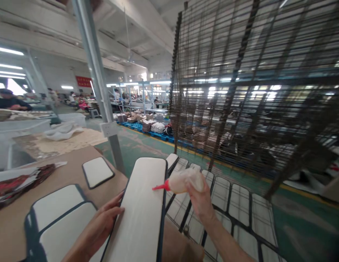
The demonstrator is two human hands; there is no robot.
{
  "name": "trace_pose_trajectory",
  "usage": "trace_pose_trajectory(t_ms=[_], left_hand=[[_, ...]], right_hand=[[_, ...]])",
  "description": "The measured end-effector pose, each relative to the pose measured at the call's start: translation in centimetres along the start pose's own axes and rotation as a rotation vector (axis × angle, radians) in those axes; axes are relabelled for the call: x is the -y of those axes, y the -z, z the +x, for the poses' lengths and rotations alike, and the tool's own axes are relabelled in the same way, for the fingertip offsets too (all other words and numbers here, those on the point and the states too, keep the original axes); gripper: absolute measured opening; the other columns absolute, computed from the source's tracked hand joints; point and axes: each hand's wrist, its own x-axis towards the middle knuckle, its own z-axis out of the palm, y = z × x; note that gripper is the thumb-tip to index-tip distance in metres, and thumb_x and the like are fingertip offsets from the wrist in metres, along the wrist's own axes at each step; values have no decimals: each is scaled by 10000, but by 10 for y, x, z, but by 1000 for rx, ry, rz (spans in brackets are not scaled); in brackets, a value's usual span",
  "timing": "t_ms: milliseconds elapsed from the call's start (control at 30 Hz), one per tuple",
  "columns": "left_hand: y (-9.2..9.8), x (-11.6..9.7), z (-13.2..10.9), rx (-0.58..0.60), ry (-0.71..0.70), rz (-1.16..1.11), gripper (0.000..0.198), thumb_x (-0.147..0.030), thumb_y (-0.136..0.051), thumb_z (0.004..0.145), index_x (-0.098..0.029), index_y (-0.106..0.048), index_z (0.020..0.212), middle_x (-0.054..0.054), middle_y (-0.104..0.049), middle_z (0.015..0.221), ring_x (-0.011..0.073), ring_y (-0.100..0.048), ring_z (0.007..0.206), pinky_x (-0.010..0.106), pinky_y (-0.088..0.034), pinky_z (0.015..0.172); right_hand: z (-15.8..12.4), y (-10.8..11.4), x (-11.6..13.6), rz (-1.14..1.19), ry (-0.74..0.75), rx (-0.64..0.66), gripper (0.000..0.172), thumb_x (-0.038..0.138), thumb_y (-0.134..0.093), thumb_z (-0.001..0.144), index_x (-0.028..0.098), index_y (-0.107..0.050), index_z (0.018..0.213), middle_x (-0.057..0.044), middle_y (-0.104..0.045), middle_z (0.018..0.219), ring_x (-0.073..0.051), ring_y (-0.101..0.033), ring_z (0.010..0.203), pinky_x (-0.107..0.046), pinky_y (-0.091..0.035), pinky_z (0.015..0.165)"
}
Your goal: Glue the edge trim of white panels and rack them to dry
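Note:
A long white panel (pixel 142 196) with rounded corners and a dark edge stands tilted in front of me. My left hand (pixel 107 214) grips its left edge, fingertips resting on the white face. In my right hand (pixel 199 194) is a translucent squeeze bottle (pixel 182 181) with a red nozzle (pixel 160 187). The nozzle points left, over the upper right part of the panel; whether it touches the surface I cannot tell. Faint wet-looking streaks run down the panel's face.
Similar white panels (pixel 68 233) and a smaller one (pixel 97 171) lie on the brown table (pixel 103 153) at left. More panels (pixel 241 203) sit on a rack at right, beneath a raised wire mesh (pixel 218 83). A metal post (pixel 97 69) rises behind the table.

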Motion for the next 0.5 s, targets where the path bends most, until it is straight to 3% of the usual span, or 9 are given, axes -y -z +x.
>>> trace_pose_trajectory(t_ms=[67, 167, 233, 367, 433, 500], left_hand=[[-15, 8, 5, -29, 20, 29, 817, -46, -672, 600, -109, -463, 1387, 76, -759, 1019, 234, -674, 1006, 225, -542, 738], [-37, 19, 19, -30, 29, 74, 886, -11, -682, 602, -66, -376, 1432, 87, -771, 903, 246, -709, 882, 242, -561, 666], [-52, 26, 32, -34, 12, 84, 861, 23, -648, 625, -36, -355, 1433, 84, -768, 819, 238, -718, 773, 251, -564, 626], [-91, 36, 66, -93, -70, 144, 704, 97, -498, 665, -20, -439, 1356, 60, -742, 710, 203, -699, 630, 257, -559, 578], [-114, 43, 85, -92, -86, 179, 624, 116, -452, 663, -34, -525, 1264, 54, -728, 689, 196, -687, 594, 268, -556, 572], [-136, 53, 105, -99, -99, 210, 529, 117, -430, 684, -54, -595, 1157, 49, -714, 688, 186, -674, 577, 281, -554, 578]], right_hand=[[-12, 16, 1, -1, -26, 37, 497, 306, -896, 513, 206, -702, 960, -20, -720, 823, -203, -650, 725, -304, -552, 679], [-32, 48, 17, 78, -186, 129, 503, 320, -904, 499, 187, -723, 949, -40, -735, 809, -202, -668, 703, -279, -554, 632], [-27, 77, 44, 171, -233, -22, 466, 343, -901, 524, 197, -730, 931, -38, -750, 839, -190, -684, 739, -256, -562, 670], [13, 165, 111, 273, -54, -442, 466, 354, -918, 496, 228, -725, 901, 4, -756, 866, -171, -694, 829, -217, -578, 747], [20, 218, 127, 273, -2, -622, 478, 344, -937, 435, 236, -723, 849, 30, -754, 827, -158, -701, 785, -184, -589, 697], [10, 269, 127, 202, 14, -675, 426, 333, -925, 479, 242, -724, 844, 22, -758, 828, -168, -713, 741, -198, -607, 644]])
